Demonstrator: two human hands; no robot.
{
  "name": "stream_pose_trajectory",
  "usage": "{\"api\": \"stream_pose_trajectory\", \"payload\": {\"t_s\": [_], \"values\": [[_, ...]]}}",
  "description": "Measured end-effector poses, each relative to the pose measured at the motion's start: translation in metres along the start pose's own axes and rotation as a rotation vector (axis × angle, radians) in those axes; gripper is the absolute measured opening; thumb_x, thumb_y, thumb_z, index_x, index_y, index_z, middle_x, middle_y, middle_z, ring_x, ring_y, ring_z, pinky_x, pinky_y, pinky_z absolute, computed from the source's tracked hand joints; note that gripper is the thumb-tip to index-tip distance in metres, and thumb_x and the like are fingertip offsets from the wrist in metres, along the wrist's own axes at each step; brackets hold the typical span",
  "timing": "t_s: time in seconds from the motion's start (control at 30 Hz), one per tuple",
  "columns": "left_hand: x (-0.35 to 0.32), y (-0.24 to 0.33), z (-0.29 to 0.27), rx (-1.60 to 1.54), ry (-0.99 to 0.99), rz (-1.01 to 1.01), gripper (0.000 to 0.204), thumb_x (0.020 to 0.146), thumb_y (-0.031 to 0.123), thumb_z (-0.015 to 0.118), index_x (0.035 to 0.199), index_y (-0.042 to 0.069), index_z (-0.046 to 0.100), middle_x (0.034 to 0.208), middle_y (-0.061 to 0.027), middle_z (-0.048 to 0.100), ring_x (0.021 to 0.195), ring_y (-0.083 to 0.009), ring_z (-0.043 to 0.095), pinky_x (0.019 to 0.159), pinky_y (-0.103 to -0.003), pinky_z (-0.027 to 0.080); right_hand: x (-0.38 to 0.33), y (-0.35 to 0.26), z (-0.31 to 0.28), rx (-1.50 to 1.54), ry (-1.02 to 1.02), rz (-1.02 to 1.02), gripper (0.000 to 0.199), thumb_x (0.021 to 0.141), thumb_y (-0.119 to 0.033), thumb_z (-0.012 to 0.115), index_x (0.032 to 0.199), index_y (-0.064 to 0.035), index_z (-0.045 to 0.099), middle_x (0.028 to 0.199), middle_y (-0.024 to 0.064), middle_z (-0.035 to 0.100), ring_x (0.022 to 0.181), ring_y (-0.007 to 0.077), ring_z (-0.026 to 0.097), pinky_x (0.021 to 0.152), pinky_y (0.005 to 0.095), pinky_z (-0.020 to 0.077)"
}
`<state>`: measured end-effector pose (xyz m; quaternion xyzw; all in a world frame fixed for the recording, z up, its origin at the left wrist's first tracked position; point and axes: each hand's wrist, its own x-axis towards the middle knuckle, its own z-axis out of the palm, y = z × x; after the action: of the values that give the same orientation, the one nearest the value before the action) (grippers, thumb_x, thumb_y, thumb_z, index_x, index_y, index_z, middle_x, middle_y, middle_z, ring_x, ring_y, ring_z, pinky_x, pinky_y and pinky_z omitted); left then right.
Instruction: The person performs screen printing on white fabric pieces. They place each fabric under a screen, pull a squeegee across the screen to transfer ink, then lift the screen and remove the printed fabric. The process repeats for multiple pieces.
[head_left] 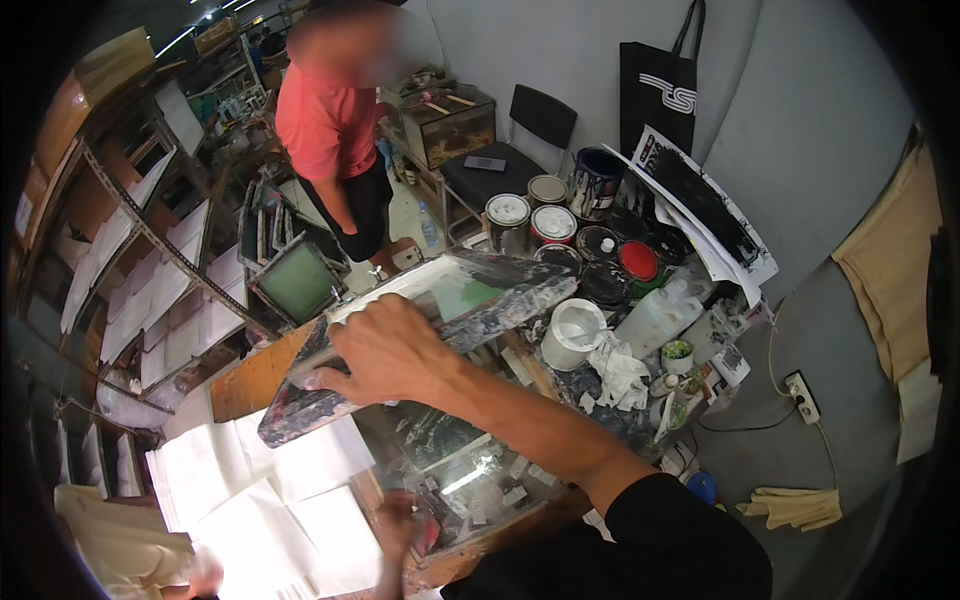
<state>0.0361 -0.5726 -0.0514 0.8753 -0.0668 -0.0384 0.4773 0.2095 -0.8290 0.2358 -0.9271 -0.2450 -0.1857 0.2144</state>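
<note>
A paint-smeared screen-printing frame (515, 312) stands tilted up over the glass-topped table (470, 470), with a pale and green area across its mesh. My right hand (390, 350) grips the frame's near left part, fingers curled over the upper edge and thumb below. Low in the picture, my left hand (397, 522) is blurred beside the table's wooden edge. A reddish thing (426, 533) shows next to it; whether the hand holds it is unclear. White sheets (265, 510) lie spread to the left of the glass.
Another person's hand (206, 572) with a beige sleeve touches the sheets' left side. A person in a red shirt (325, 115) stands beyond the table. Paint cans (508, 210), a white bucket (574, 335) and crumpled tissue (618, 375) crowd the right. Metal racks (150, 225) hold papers at left.
</note>
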Motion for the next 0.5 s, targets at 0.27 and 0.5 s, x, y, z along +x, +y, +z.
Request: {"api": "stream_pose_trajectory", "payload": {"t_s": [0.27,0.5], "values": [[0.025,0.279,0.012,-0.444,-0.810,0.260,0.007,0.092,0.011,0.074,0.092,0.005,0.074,0.082,-0.0062,0.072,0.074,-0.0145,0.065,0.064,-0.030,0.052,0.022,0.005,-0.013,0.037,0.006,-0.025,0.056,0.085,-0.056,0.070,0.073,-0.0018,0.076,0.066,0.0159,0.069,0.070,0.0338,0.072,0.067,0.0439,0.0539],[0.038,0.328,0.021,-0.641,-1.038,0.343,0.012,0.094,0.015,0.073,0.092,0.003,0.075,0.085,-0.0123,0.072,0.081,-0.0233,0.068,0.065,-0.033,0.054,0.028,0.006,-0.011,0.104,0.048,-0.031,0.052,0.084,-0.054,0.073,0.071,-0.0035,0.077,0.067,0.0142,0.070,0.071,0.0325,0.072,0.067,0.0429,0.0541]]}}
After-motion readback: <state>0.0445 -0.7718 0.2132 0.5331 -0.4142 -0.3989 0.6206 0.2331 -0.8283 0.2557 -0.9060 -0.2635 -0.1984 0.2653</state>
